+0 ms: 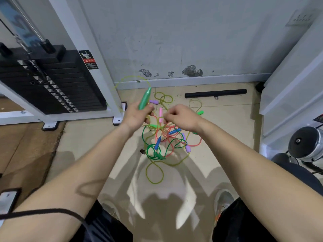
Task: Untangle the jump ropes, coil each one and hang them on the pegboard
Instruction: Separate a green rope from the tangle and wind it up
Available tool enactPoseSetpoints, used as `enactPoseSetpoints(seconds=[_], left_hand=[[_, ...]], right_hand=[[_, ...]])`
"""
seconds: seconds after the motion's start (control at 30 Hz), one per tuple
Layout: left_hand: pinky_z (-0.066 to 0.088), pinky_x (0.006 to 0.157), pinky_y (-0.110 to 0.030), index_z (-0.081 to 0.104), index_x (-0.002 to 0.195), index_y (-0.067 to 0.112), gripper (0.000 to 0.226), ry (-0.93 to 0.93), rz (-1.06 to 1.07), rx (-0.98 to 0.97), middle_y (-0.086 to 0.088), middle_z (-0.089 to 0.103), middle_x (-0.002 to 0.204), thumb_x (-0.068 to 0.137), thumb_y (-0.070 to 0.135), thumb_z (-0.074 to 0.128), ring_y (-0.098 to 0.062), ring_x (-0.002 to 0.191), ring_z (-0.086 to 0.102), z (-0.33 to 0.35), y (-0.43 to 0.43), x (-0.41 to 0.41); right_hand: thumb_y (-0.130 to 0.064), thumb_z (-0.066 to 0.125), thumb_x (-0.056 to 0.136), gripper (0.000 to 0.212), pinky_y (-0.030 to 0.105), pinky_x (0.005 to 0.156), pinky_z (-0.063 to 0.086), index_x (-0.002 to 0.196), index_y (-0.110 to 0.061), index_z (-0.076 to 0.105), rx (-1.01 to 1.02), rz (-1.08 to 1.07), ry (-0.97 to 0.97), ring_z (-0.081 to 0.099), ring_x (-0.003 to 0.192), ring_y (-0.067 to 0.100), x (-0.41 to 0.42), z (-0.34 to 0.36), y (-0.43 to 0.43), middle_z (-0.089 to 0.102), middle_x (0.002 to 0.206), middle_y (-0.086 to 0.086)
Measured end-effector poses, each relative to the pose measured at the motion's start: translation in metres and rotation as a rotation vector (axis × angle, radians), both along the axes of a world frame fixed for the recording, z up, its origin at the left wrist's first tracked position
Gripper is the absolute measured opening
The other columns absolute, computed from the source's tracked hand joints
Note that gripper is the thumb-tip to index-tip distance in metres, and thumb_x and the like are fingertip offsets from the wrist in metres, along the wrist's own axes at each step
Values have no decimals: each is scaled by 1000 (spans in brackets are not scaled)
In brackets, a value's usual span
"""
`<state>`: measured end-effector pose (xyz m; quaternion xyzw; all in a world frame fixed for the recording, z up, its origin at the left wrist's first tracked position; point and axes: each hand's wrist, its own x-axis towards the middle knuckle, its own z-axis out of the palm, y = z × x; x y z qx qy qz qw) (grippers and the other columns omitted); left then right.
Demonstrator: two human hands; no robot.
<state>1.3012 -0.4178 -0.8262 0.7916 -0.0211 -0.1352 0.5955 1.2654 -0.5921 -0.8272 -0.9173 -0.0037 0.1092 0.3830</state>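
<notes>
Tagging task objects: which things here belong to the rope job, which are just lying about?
Job: tangled jump ropes; green handle in left hand; pink handle pinched by right hand.
Lying about: black bar, weight stack, dumbbell.

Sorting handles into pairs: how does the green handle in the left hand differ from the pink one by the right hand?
The green handle is gripped in the fist of the left hand; the pink handle is only pinched near its lower end by the right hand. Green leans right; pink stands nearly upright. Both are slim jump-rope handles.
</notes>
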Motion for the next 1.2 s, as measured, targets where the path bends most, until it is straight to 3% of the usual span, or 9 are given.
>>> enactPoseSetpoints(seconds=[0.13,0.33,0.57,0.73,0.87,0.93,1.0,1.13,1.2], left_hand=[[20,35,-16,60,101,15,15,193,91,-325,1,59,71,103,28,53,-5,42,52,-10,-19,-9],[11,38,-17,60,80,21,25,278,16,-461,8,29,55,102,31,55,-4,45,18,1,-11,-2],[12,37,-17,49,78,21,32,289,219,-696,10,29,49,103,39,50,-4,40,16,27,28,34],[32,37,-17,62,99,12,35,198,58,32,0,67,68,101,46,54,-11,42,54,8,40,27],[59,62,-39,51,88,12,42,208,-139,705,-8,58,82,99,52,52,-32,59,70,-4,38,14],[60,76,-37,53,84,15,47,117,-203,1072,-4,64,80,99,58,42,-26,59,72,-3,40,11],[58,80,-33,61,86,15,49,84,-232,1171,-1,70,76,99,57,40,-19,59,71,-7,39,11],[50,61,-27,66,96,6,34,297,-222,516,-4,71,76,103,36,52,-18,62,61,-14,30,2],[51,66,-27,67,101,9,31,381,-238,173,-3,75,84,104,36,51,-16,70,64,-17,21,-13]], right_hand=[[-28,58,97,41,31,49,26,64,-5,64,-69,54,-113,34,45,11,20,30,21,39,48,0],[-45,82,78,35,21,46,31,71,-17,61,36,-121,-244,41,48,4,23,42,3,49,55,-10],[-46,52,100,45,32,63,37,64,-19,52,181,-234,30,43,55,15,-13,-14,-52,47,59,-8],[-25,48,104,34,24,47,30,73,-14,55,334,-316,132,31,48,15,-27,-16,-61,37,57,-5],[-25,54,101,28,23,44,27,79,-14,67,365,-317,66,29,46,13,-21,9,-44,41,62,-2],[-22,53,100,24,20,41,27,84,-13,67,433,-344,117,29,43,11,-18,16,-39,40,61,-3],[-15,49,100,19,18,39,26,92,-10,66,586,-384,215,28,41,8,-17,22,-37,38,61,-4],[-10,45,99,15,18,37,34,104,-6,59,1032,-475,416,34,42,7,-18,27,-36,40,64,-2],[-8,42,100,15,19,39,41,105,-4,56,1255,-505,455,39,43,8,-18,31,-33,42,66,-1]])
